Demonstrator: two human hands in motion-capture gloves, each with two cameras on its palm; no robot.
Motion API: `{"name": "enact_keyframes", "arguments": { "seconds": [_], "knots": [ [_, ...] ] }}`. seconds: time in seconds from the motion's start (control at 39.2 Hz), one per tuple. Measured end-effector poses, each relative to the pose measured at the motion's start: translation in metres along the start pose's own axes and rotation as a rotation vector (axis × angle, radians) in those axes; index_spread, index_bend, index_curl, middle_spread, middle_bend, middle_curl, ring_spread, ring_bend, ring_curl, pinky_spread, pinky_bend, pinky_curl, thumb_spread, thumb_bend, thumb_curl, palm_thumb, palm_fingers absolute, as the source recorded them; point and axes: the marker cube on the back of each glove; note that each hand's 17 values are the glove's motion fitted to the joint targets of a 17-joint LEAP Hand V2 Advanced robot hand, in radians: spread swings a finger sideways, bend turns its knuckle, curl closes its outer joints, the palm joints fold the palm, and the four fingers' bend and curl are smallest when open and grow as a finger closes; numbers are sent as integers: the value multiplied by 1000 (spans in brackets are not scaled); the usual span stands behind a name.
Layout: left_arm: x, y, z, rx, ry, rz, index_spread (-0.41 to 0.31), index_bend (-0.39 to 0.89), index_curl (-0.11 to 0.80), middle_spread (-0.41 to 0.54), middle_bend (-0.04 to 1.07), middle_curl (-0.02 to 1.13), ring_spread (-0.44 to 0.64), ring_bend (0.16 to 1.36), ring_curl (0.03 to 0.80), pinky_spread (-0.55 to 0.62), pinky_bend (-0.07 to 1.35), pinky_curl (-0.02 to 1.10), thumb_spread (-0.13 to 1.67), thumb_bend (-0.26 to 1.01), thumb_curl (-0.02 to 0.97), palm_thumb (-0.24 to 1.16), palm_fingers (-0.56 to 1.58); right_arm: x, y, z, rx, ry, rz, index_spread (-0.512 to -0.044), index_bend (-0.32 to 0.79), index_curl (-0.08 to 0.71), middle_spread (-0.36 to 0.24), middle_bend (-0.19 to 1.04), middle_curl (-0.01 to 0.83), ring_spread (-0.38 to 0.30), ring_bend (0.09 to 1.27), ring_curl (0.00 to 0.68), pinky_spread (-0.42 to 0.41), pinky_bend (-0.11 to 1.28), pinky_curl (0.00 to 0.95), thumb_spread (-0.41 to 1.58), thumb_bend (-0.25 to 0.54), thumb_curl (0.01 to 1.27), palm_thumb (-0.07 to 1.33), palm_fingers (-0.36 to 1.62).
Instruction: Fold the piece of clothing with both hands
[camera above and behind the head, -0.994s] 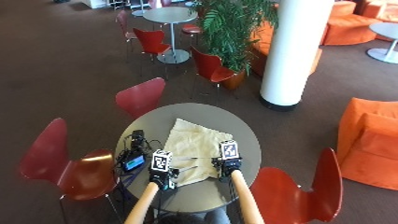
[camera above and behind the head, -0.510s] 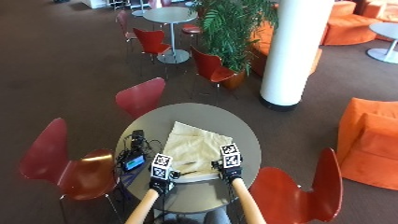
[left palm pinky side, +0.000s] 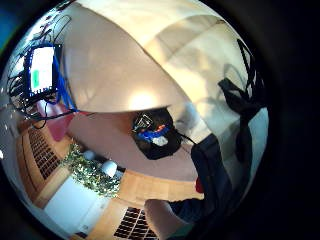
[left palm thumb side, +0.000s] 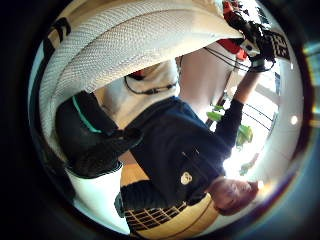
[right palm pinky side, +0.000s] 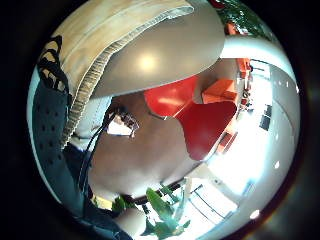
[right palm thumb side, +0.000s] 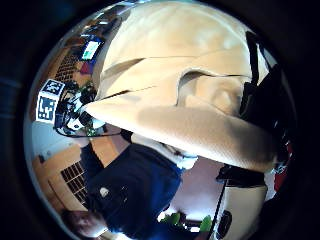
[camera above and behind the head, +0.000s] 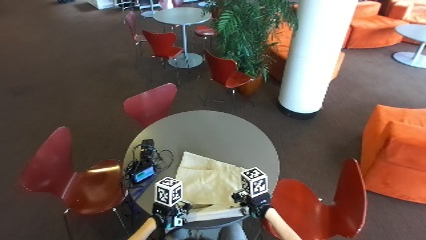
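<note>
cream-coloured clothing (camera above and behind the head: 212, 184) lies on the near half of a round grey table (camera above and behind the head: 219, 135) in the outside view, its near edge lifted at the table's rim by the left hand (camera above and behind the head: 170, 215) and right hand (camera above and behind the head: 251, 201), with a small lit device (camera above and behind the head: 141, 174) and its cables just beside it on the left and red chairs (camera above and behind the head: 73, 175) around. the right thumb side palm view shows the cloth (right palm thumb side: 200, 107) draped in folds and a black gloved finger (right palm thumb side: 267, 117) curled over it, while the left thumb side palm view shows a ribbed hem (left palm thumb side: 125, 45) held by a dark finger (left palm thumb side: 102, 150).
</note>
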Motion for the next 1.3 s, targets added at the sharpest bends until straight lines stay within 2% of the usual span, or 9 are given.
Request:
{"name": "enact_keyframes", "arguments": {
  "seconds": [0.1, 0.25, 0.43, 0.54, 0.61, 0.71, 0.99, 1.17, 1.3],
  "knots": [
    [3, 15, -54, 99, -24, 14, -312, 310, 505, -307, 488, 559, -350, 603, 467, -353, 661, 526, 1054, 43, 583, 660, 1278, 13, 2, -39, -13, -40, 10, -282, 190, 464, -241, 297, 479, -276, 504, 446, -338, 500, 364, 320, -32, 682, 1022, 1268],
    [-34, -45, -136, 382, -123, -237, -317, 327, 531, -312, 506, 583, -351, 618, 480, -351, 659, 544, 1072, 29, 607, 658, 1238, 33, -37, -109, 126, -166, 163, -284, 186, 479, -237, 302, 492, -271, 507, 456, -328, 501, 372, 304, -30, 700, 1021, 1252],
    [-62, -103, -138, 419, -140, -439, -316, 337, 556, -305, 498, 601, -342, 611, 484, -342, 642, 558, 1099, 14, 629, 654, 1186, 65, -114, -91, 247, -124, 395, -279, 175, 486, -222, 308, 506, -266, 512, 469, -312, 496, 384, 308, -22, 722, 1030, 1216],
    [-71, -115, -129, 518, -153, -538, -287, 242, 534, -291, 469, 592, -322, 548, 465, -322, 566, 530, 1118, -25, 609, 614, 1007, 48, -89, -106, 389, -5, 511, -281, 77, 451, -212, 243, 491, -249, 458, 455, -292, 528, 397, 423, 0, 726, 1056, 971],
    [-87, -135, -111, 548, -162, -564, -241, 166, 519, -242, 362, 579, -252, 513, 474, -268, 527, 531, 1178, -48, 556, 523, 764, 39, -71, -111, 412, 30, 555, -288, 68, 438, -195, 180, 481, -217, 441, 473, -252, 573, 420, 593, 2, 718, 1043, 802],
    [-77, -119, -100, 519, -160, -560, -188, 146, 495, -154, 210, 548, -158, 511, 469, -161, 467, 512, 1237, -50, 496, 422, 518, 44, -69, -96, 335, 10, 623, -290, 77, 391, -187, 178, 464, -204, 426, 447, -208, 572, 404, 791, -27, 679, 977, 830],
    [-39, -102, -56, 457, -37, -460, -142, 203, 465, -50, 135, 430, -7, 449, 395, 3, 313, 411, 1311, -25, 399, 307, 486, 51, -66, -33, 8, -344, 733, -208, -39, 240, -91, 176, 437, -158, 564, 457, -200, 716, 417, 1119, -67, 531, 627, 836],
    [-29, -106, -27, 354, -18, -474, -127, 204, 470, 10, 100, 380, 97, 451, 389, 127, 281, 396, 1339, -30, 343, 210, 352, 63, -78, -25, 148, -332, 780, -153, -136, 97, -61, 225, 443, -176, 700, 474, -263, 854, 431, 1189, 4, 516, 680, 873],
    [-16, -113, -11, 275, 47, -458, -115, 157, 451, 30, 124, 351, 155, 467, 379, 189, 293, 386, 1347, -29, 312, 156, 316, 84, -81, -29, 209, -416, 797, -132, -167, -4, -111, 336, 473, -205, 795, 491, -296, 918, 440, 1140, 19, 530, 778, 926]
  ]
}}
